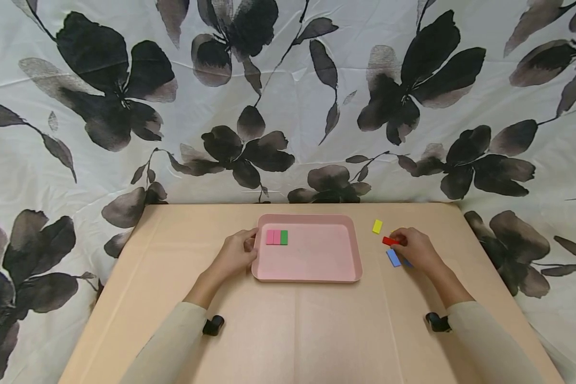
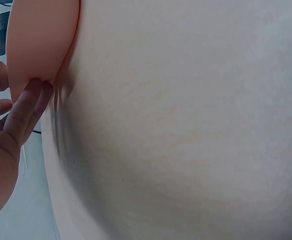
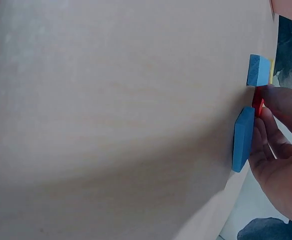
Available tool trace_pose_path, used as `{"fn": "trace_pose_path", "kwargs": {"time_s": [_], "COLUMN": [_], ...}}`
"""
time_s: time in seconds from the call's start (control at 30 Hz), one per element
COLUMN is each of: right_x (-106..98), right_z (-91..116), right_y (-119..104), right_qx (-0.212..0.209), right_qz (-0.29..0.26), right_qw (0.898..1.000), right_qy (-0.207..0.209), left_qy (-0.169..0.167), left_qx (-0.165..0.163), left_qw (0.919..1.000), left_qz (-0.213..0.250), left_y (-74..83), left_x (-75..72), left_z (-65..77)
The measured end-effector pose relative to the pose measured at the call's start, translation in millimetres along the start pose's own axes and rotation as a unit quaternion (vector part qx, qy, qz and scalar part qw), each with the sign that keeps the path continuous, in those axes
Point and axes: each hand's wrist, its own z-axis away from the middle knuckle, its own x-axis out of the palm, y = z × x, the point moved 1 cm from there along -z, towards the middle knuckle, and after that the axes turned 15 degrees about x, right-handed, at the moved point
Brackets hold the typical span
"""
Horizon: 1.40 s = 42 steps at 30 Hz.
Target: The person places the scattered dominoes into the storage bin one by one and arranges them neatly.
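Note:
A pink tray [image 1: 312, 266] lies on the table, and the left hand [image 1: 237, 250] grips its left edge. In the left wrist view, fingers [image 2: 28, 105] press against the tray's outer side. Inside the tray, two pink blocks [image 1: 273, 237] and a green block [image 1: 284, 237] stand side by side near the upper left. To the right of the tray, the right hand [image 1: 415, 248] pinches a red block [image 1: 389, 241] between thumb and fingers. Beside that hand are a blue block [image 1: 393, 258] and another blue block [image 3: 243, 140], partly hidden by the hand in the head view.
A yellow block [image 1: 377, 226] lies just beyond the red one, right of the tray. The light wooden table [image 1: 336, 330] has its far edge close behind the tray. Floral cloth [image 1: 269, 106] surrounds the table at the back and sides.

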Motion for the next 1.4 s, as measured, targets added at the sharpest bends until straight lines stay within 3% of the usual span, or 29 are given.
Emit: {"fn": "trace_pose_path", "kwargs": {"time_s": [0.53,0.8,1.1,1.4], "right_x": [1.9,-1.8,-3.7,-3.0], "right_z": [-5.7,-3.3,-6.5,-4.4], "right_y": [4.4,0.1,-3.4,-0.7], "right_qx": [-0.004,-0.047,-0.050,-0.034], "right_qz": [0.006,0.012,0.023,0.028], "right_qw": [0.999,0.996,0.993,0.996], "right_qy": [-0.034,-0.070,-0.104,-0.074], "left_qy": [-0.003,-0.006,-0.006,-0.004], "left_qx": [-0.001,-0.004,-0.003,0.000], "left_qw": [1.0000,1.0000,0.9999,0.9999], "left_qz": [-0.001,-0.006,-0.010,-0.011], "left_y": [1.2,2.0,2.6,1.3], "left_x": [1.6,0.5,-0.3,-0.7], "left_z": [-0.7,0.1,0.5,-0.6]}}
